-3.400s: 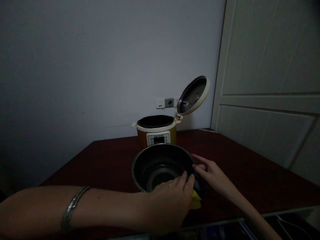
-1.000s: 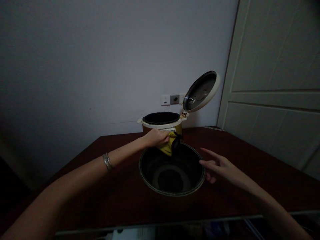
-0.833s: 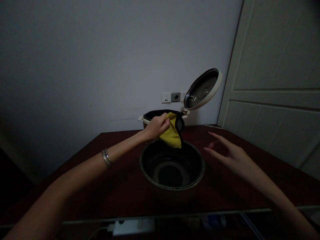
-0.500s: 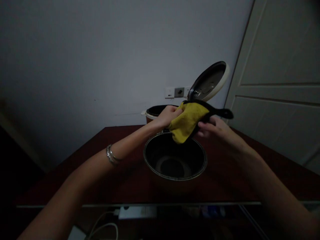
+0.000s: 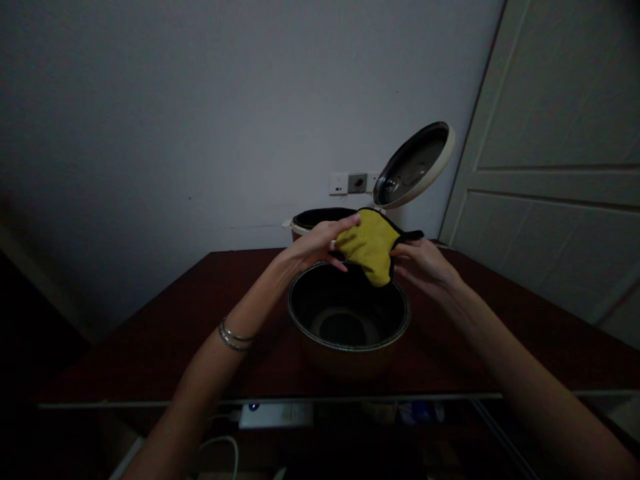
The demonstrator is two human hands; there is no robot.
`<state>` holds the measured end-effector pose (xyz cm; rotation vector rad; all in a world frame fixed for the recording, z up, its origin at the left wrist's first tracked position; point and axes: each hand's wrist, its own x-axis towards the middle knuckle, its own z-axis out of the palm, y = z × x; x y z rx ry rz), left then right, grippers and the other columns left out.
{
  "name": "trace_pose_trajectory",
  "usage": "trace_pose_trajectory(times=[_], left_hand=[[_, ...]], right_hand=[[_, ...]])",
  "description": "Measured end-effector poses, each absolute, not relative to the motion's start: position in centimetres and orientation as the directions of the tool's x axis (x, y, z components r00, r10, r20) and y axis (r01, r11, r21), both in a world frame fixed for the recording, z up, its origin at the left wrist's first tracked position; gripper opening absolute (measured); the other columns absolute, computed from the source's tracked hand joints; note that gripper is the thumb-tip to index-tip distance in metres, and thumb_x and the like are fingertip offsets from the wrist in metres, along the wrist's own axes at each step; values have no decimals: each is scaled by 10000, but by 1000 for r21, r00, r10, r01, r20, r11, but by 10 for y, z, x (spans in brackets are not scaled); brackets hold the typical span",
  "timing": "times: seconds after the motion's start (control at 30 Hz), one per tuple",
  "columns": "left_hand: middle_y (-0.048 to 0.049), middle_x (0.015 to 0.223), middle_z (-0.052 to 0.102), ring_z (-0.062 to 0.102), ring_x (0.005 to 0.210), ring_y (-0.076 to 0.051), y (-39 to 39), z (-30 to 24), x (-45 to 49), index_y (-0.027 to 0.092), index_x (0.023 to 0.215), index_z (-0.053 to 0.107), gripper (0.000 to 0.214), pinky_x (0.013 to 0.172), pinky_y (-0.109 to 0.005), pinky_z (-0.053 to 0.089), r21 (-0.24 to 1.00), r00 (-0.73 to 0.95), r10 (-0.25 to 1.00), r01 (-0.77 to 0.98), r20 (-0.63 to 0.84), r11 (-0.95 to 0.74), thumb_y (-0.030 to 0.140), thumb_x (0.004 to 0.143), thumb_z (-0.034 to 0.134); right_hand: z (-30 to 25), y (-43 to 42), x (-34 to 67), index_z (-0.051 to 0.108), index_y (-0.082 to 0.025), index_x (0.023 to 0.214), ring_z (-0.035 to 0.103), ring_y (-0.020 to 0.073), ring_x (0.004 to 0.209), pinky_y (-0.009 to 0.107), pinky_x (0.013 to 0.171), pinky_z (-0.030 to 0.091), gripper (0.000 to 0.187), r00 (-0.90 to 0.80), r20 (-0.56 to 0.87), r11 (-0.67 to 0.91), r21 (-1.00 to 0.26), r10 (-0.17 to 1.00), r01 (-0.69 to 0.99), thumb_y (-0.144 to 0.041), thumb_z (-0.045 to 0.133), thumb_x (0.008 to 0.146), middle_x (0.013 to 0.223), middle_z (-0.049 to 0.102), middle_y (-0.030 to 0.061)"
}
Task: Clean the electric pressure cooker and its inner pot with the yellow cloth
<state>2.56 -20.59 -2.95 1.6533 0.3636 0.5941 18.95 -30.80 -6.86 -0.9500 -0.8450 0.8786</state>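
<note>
A yellow cloth with black edging (image 5: pixel 369 243) is stretched between my two hands, above the back rim of a dark inner pot (image 5: pixel 345 343). My left hand (image 5: pixel 323 241) grips the cloth's left side, thumb on top and some fingers spread beneath. At the right edge, my right hand (image 5: pixel 423 262) pinches the cloth near a dark corner. The pot stands upright on the table, its inside dark with a lighter ring at the bottom. Behind the cloth is a rice cooker body (image 5: pixel 320 219), partly hidden by my left hand, with its lid (image 5: pixel 415 167) raised to the right.
The dark red table (image 5: pixel 200 320) meets the wall, where sockets (image 5: pixel 339 184) sit behind the cooker. A pale door (image 5: pixel 555 180) is on the right. Under the table edge lie a white power strip (image 5: pixel 275 416) and a cable (image 5: pixel 233 445).
The cloth's dark tail at the right has swung down and in. My right hand has closed on the cloth's right edge, and my left hand's fingers have spread beneath it.
</note>
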Motion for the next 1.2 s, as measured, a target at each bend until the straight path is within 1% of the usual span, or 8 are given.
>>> trace_pose_trajectory(times=[0.13,0.3,0.4,0.5,0.63,0.77,1.0,1.2], left_hand=[[-123,1019,624,591,745,-163,-215,-32,22,132,1410,276,875,542,-252,492,956,762,583,-169,281,-240,125,625,664],[-103,1023,641,591,732,-127,-217,-29,20,146,1358,359,723,596,-232,468,906,785,488,-213,382,-367,93,663,550],[-109,1003,648,597,742,-143,-219,-31,14,136,1282,451,570,619,-260,462,782,710,528,-52,467,-621,187,727,572],[-97,899,665,604,765,-180,-235,-39,10,142,1023,623,333,673,-312,460,507,703,492,214,513,-835,387,812,543],[-112,802,682,639,734,-245,-278,-63,21,153,804,662,600,659,-367,467,162,910,348,317,225,-935,664,831,348],[-171,810,689,664,761,-301,-309,-92,41,109,881,647,723,646,-389,480,-8,944,309,312,118,-950,734,792,296],[-127,715,670,675,670,-252,-321,-123,47,106,875,615,203,546,-322,469,-152,934,269,309,235,-939,218,894,446],[-116,650,657,663,594,-245,-319,-106,30,101,935,588,223,479,-289,432,-168,867,369,440,336,-882,189,913,384]], right_hand=[[-70,-309,189,650,-160,789,670,219,884,339,837,544,161,217,173,245,-895,961,-372,-127,608,638,865,724,60],[-68,-313,185,635,-166,991,650,206,988,352,933,498,250,90,98,128,-890,991,-437,-186,577,749,987,718,49],[-60,-325,196,634,-185,997,655,217,987,371,928,505,273,206,142,217,-886,968,-410,-161,569,734,986,720,41],[-52,-341,216,634,-203,987,665,232,965,392,880,537,283,378,196,345,-858,905,-381,-144,546,725,969,722,41],[-51,-354,237,638,-217,977,673,223,941,376,837,564,276,537,169,420,-821,826,-387,-138,508,746,961,724,30],[-63,-357,246,635,-218,993,658,224,978,393,862,554,265,603,115,415,-823,790,-387,-159,517,763,1000,715,31],[-89,-361,262,639,-236,988,635,233,1035,396,872,557,256,644,180,473,-822,743,-317,-171,552,757,1071,695,29],[-103,-357,272,645,-253,972,622,258,1060,431,895,539,217,626,243,486,-837,741,-250,-234,595,762,1064,699,35]])
